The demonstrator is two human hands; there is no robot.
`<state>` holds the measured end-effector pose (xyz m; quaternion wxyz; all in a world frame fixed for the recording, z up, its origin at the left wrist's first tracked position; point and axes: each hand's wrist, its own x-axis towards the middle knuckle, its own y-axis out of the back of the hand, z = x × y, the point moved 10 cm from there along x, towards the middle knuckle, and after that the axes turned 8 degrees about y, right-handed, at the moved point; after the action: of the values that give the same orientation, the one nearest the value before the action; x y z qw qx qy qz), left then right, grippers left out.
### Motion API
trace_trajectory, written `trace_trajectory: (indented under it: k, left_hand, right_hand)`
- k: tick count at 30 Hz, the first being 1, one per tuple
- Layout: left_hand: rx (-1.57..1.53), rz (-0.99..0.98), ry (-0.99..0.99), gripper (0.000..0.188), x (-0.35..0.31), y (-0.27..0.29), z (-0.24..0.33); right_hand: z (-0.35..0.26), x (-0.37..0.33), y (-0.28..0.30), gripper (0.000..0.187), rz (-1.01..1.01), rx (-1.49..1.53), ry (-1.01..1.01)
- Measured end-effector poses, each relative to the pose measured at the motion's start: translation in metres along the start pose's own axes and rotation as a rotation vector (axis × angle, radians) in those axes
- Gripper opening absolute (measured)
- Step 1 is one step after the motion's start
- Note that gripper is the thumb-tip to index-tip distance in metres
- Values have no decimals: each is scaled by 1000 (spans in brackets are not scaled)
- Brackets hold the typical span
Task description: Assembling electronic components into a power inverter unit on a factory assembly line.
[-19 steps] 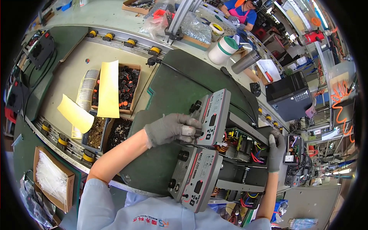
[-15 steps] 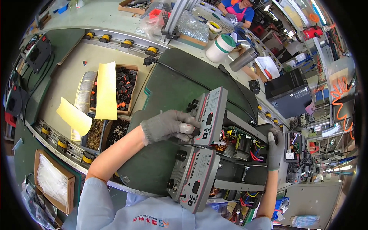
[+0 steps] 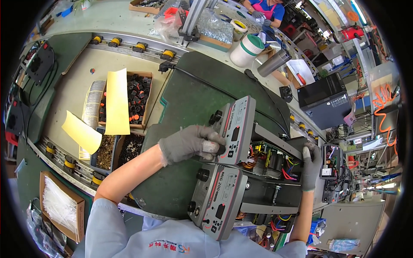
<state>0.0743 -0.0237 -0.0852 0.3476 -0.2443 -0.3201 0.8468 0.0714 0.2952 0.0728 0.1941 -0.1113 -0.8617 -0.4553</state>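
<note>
Both hands grip the upper unit [image 3: 241, 129] on the bench [image 3: 189, 99].
Left hand [image 3: 193, 142] remains closed on its front panel, shifted slightly lower; right hand [image 3: 310, 165] keeps clasping the rear frame.

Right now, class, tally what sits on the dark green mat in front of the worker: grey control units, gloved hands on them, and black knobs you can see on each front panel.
Grey control units: 2 (upper unit, lower unit)
Gloved hands: 2 (left hand, right hand)
Visible black knobs: 6
Total: 10
</note>
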Motion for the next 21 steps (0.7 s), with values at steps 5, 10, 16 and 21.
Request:
trace_trajectory:
  k: [5,10,16,21]
  left_hand:
    - [86,34,16,31,3,0,5]
    - [303,-15,-66,30,5,-10,17]
    - [231,46,-164,25,-7,6,17]
    - [296,328,-394,44,-47,12,28]
  right_hand:
    - [-16,1,5,17,7,-113,90]
    - [-27,-4,2,22,-79,-125,-10]
    - [-19,-3,-2,33,-50,-243,-22]
    - [-21,-19,22,29,19,-338,162]
